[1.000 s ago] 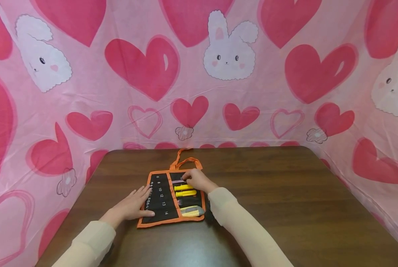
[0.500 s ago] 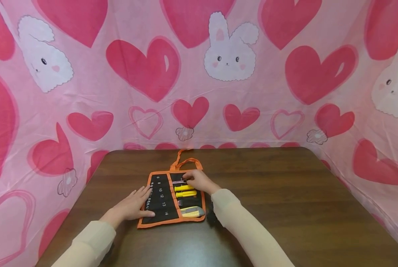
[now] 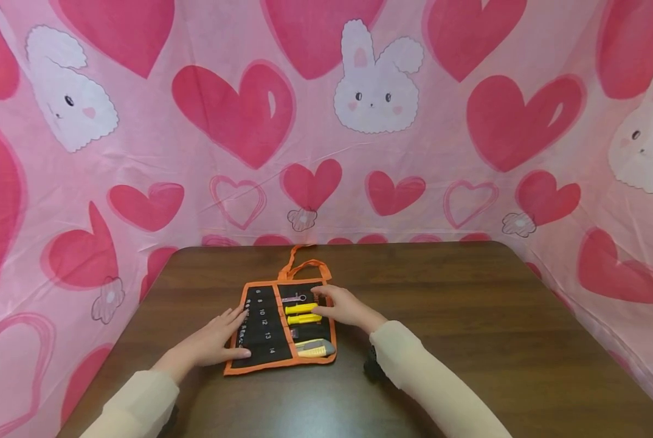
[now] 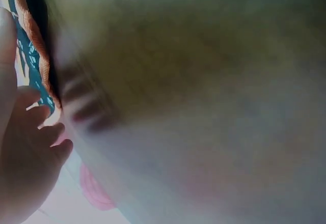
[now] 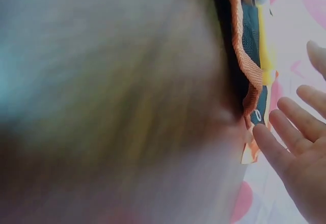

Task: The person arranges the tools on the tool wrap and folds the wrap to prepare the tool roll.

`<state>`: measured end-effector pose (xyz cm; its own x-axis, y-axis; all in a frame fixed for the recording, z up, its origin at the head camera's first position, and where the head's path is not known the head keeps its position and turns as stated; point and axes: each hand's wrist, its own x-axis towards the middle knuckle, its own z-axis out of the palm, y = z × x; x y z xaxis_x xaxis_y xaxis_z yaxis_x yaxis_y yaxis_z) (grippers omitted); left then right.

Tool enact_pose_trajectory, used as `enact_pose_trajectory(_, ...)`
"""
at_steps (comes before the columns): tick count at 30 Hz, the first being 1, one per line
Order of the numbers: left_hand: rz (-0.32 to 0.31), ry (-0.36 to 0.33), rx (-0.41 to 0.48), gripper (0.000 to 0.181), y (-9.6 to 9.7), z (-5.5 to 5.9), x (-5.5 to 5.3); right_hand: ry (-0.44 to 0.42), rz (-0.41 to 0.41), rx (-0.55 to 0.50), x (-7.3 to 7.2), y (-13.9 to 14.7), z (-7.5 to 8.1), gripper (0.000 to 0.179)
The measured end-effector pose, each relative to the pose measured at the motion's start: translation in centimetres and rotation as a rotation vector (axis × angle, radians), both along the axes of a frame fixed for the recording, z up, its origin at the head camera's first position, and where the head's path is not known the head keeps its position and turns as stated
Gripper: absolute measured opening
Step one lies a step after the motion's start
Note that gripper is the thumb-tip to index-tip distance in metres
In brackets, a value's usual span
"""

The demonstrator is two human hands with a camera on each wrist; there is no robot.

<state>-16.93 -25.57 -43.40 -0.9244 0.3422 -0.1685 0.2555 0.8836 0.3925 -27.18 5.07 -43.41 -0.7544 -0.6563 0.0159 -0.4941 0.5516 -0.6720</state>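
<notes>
A black tool roll (image 3: 263,359) with orange trim lies unfolded on the brown table. My left hand (image 3: 206,340) rests on its left side with the fingers straight. Over the roll's right edge is my right hand (image 3: 348,306), its fingers extended and holding nothing. By those fingers, a small wrench (image 3: 292,298) with a ring end sits in the top pocket. Below it are two yellow screwdriver handles, an upper one (image 3: 299,309) and a lower one (image 3: 303,319). A yellow and grey utility knife (image 3: 317,348) fills the bottom pocket. One small item (image 3: 295,333) between them is too small to tell.
Orange tie straps (image 3: 290,267) trail from the roll's far edge. The wooden table (image 3: 441,304) reaches to a pink heart-and-rabbit cloth (image 3: 315,140) hung behind and at both sides.
My right hand has let go of the wrench and drawn back to the right, its fingers spreading. The wrench's ring end now shows. The left hand stays almost in place.
</notes>
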Motion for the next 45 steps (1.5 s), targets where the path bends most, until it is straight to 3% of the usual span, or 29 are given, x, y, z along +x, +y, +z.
enact_pose_trajectory(10, -0.094, 0.075, 0.044, 0.091, -0.2, -0.1, 2.2, 0.025, 0.125, 0.088, 3.1, 2.6, 0.5, 0.075)
enact_pose_trajectory(17, -0.138, 0.084, 0.055, 0.090, -0.7, -0.1, 3.2, 0.039, 0.223, 0.050, 4.2, 3.7, 0.1, 0.056)
enact_pose_trajectory(24, -0.154, 0.142, 0.049, 0.082, -1.1, -0.4, 3.5, 0.105, 0.285, 0.153, 4.7, 3.8, 0.3, 0.037)
enact_pose_trajectory(27, -0.144, 0.159, 0.069, 0.075, -1.1, -0.5, 3.6, 0.152, 0.293, 0.211, 4.8, 3.7, 0.3, 0.038)
enact_pose_trajectory(35, -0.146, 0.116, 0.059, 0.030, -0.9, 0.0, 3.4, 0.251, 0.293, 0.318, 4.9, 3.1, 0.1, 0.031)
enact_pose_trajectory(39, -0.159, 0.127, 0.059, 0.018, -0.8, 0.1, 3.3, 0.253, 0.285, 0.321, 5.0, 3.1, 0.3, 0.023)
enact_pose_trajectory(45, -0.192, 0.159, 0.089, 0.020, -0.8, 0.1, 3.0, 0.180, 0.246, 0.288, 5.0, 3.1, 0.6, 0.007)
